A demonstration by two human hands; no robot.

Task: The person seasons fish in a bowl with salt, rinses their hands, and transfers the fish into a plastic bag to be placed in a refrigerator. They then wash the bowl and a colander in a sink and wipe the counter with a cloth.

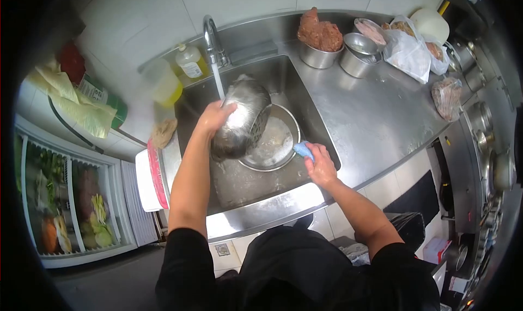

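Observation:
My left hand (216, 116) grips the edge of a shiny metal colander (245, 101), which is tilted on its side over the sink (234, 194). Small holes show in its lower right side, partly blurred. Water from the tap (210, 35) runs down beside the colander and my left hand. Below and to the right, a round metal basin (296, 127) holds cloudy water with white suds; the colander hides its left part. My right hand (321, 165) is closed around a blue cleaning cloth (303, 150) at the basin's right rim.
Behind the sink stand a soap bottle (190, 63) and a yellowish plastic jug (166, 83). On the right counter are a metal pot (320, 58) heaped with minced meat, stacked metal bowls (360, 60) and plastic bags (408, 55). A glass-front fridge (71, 202) with vegetables stands left.

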